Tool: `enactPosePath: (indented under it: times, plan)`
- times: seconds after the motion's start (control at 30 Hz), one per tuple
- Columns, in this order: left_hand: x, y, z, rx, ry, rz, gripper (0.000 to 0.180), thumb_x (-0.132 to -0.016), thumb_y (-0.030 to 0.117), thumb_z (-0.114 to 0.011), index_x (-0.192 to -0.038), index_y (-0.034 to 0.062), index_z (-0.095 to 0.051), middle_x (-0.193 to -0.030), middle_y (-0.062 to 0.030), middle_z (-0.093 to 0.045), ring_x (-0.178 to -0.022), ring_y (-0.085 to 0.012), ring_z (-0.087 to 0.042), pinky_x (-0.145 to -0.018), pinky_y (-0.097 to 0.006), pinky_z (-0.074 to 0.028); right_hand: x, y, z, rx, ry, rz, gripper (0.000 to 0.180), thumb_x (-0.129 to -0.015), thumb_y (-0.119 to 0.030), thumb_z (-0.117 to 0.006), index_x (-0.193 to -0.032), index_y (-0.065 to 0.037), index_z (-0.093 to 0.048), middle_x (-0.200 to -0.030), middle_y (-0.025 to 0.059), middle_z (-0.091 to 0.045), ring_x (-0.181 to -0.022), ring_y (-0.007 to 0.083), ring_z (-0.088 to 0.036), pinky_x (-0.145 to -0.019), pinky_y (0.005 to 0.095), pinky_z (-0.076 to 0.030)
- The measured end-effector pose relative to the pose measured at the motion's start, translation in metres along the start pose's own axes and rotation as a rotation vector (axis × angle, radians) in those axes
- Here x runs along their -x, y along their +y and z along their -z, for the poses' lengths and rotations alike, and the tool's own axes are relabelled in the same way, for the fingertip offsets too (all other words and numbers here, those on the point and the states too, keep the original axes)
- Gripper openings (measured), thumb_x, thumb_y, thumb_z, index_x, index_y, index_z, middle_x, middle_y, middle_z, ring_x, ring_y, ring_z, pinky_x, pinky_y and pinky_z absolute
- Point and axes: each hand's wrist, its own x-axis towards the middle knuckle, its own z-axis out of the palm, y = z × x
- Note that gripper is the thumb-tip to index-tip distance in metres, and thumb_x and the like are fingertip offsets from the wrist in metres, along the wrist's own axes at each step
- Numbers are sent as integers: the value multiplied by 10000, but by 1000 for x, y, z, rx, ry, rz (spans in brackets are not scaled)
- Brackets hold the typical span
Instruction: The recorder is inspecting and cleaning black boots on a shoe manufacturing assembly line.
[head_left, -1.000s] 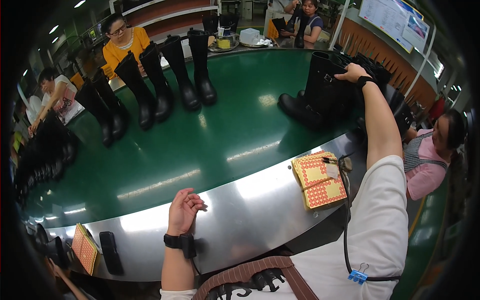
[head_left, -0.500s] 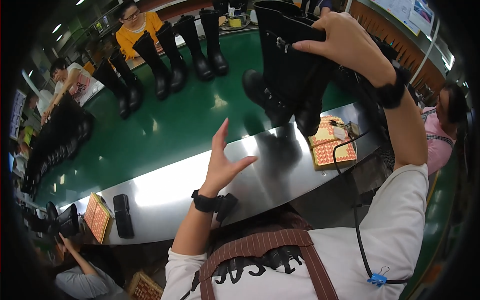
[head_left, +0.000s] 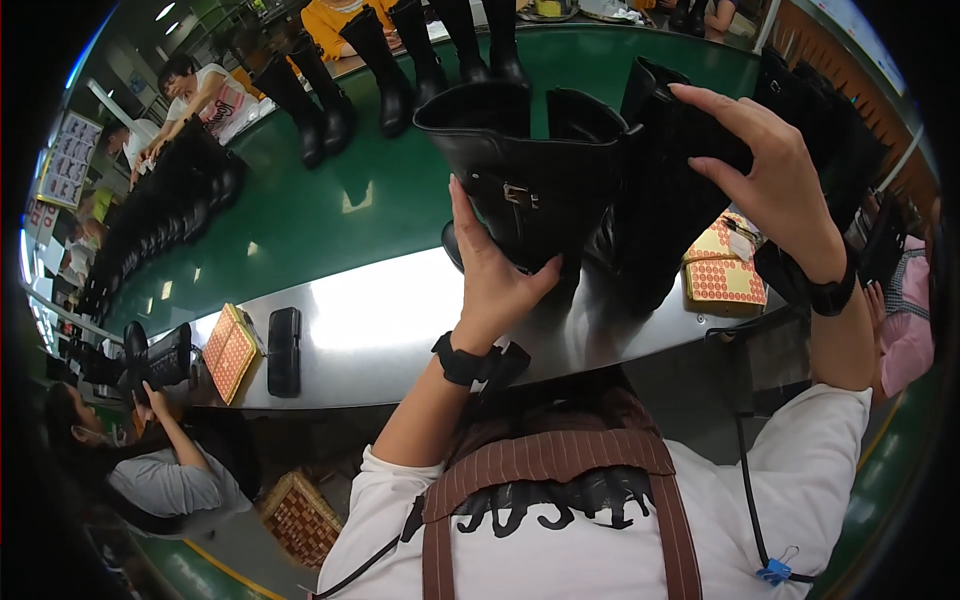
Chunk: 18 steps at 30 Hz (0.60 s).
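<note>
In front of me a pair of tall black boots stands on the metal table edge. My left hand (head_left: 497,285) is curved against the lower shaft of the left boot (head_left: 530,165), thumb and fingers spread round it. That boot has a buckled strap and a wide top opening that faces up. Its foot is mostly hidden behind my hand. My right hand (head_left: 775,175) grips the upper shaft of the right boot (head_left: 660,190), with the thumb on the near side. Where its other fingers lie is partly hidden.
Stacked sticker sheets (head_left: 725,280) lie right of the boots. A black case (head_left: 284,350) and another sticker pad (head_left: 230,350) are at the left. More black boots (head_left: 395,80) line the green table (head_left: 380,215). Co-workers sit around, one (head_left: 180,480) near at left.
The boots have come down and nearer to me, from held up by my right hand to standing on the table. My left hand has gone from empty to the left boot. The view has shifted.
</note>
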Motion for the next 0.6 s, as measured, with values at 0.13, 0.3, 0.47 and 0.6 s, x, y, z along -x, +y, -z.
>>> enactPosePath:
  times: [0.13,0.3,0.47,0.6]
  plan:
    - [19,13,-32,-131,169,-49,1523,-541,356,-966,-1522,35,154,-1568,-334,53,-1456,-500,-82,-1169,-564,-154,18,-6,-1,-31,2,85,660,-705,13,-766,-1322,-149,-596,-835,117,-604,-715,278,-573,-693,384,-495]
    - [13,1,-60,-145,264,30,1367,-593,183,-895,-1541,73,83,-1541,-331,-76,-1404,-519,-178,-1141,-574,-204,14,-1,1,82,70,97,640,-721,5,-757,-1320,-159,-601,-872,106,-629,-750,274,-598,-712,372,-516]
    - [0,-18,-10,283,57,111,1199,-589,12,-669,-1561,91,30,-1498,-223,-272,-1357,-353,-359,-1114,-441,-318,24,7,26,96,105,99,602,-741,32,-734,-1314,-112,-620,-1069,83,-692,-818,227,-612,-785,329,-509]
    - [18,-26,51,530,-71,350,722,-616,-71,-587,-1331,-57,-481,-1203,-114,-603,-1091,-218,-598,-946,-323,-463,46,-1,24,61,38,51,518,-719,-10,-767,-1213,-131,-669,-996,75,-637,-892,254,-599,-776,349,-526]
